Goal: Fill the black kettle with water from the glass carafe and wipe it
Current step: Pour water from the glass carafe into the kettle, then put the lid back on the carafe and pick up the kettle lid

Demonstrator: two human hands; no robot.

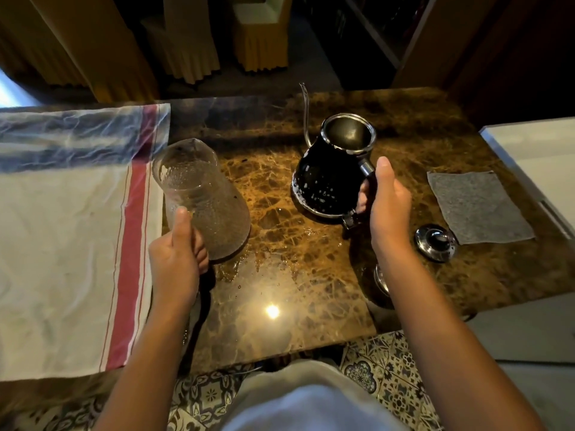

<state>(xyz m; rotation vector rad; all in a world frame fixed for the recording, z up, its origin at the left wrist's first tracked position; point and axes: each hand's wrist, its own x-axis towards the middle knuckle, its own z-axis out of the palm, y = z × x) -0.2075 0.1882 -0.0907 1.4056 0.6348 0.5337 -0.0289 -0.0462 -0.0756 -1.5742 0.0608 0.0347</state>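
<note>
The black kettle (326,178) stands on the brown marble table (280,275), lid off, its thin gooseneck spout rising at the back left. White droplets speckle its side. My right hand (387,203) grips its dark handle. The textured glass carafe (202,197) rests at the table's left, tilted toward me, with my left hand (174,262) wrapped around its lower part. The kettle's shiny lid (435,242) lies on the table to the right. A grey wiping cloth (477,206) lies flat beyond the lid.
A white towel with red and blue stripes (71,244) covers the left side. Small water splashes (249,259) sit on the marble by the carafe's base. A white counter edge (535,157) borders the right. Yellow-skirted chairs (193,51) stand behind the table.
</note>
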